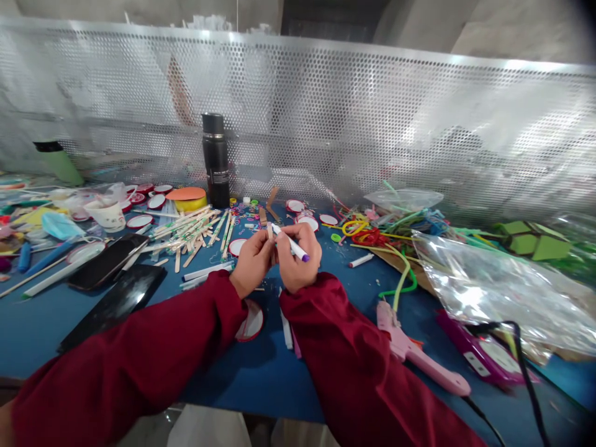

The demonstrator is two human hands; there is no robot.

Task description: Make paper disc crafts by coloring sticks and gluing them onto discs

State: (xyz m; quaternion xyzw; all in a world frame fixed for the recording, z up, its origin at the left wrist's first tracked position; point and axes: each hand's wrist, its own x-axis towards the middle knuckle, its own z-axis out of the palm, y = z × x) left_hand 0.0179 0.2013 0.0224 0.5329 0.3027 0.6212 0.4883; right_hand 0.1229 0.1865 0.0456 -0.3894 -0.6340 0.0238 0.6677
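Observation:
Both my hands meet over the middle of the blue table. My right hand [302,256] is closed round a white marker [294,246] with a purple end, its other end pointing up and left. Between the fingertips of my left hand [252,259] is a wooden craft stick [270,231], of which only the upper end shows. The marker's tip is close to the stick; whether they touch I cannot tell. Below my hands lies a round white disc [252,321] with a red rim. White markers [207,273] lie just left of my left hand.
Craft sticks [189,230] are heaped at the left, near a black bottle [215,160] and a dark phone [108,261]. At the right lie a pink glue gun [421,359] with a cord, a purple box [479,351] and clear plastic [493,282]. A perforated metal panel [326,112] stands behind.

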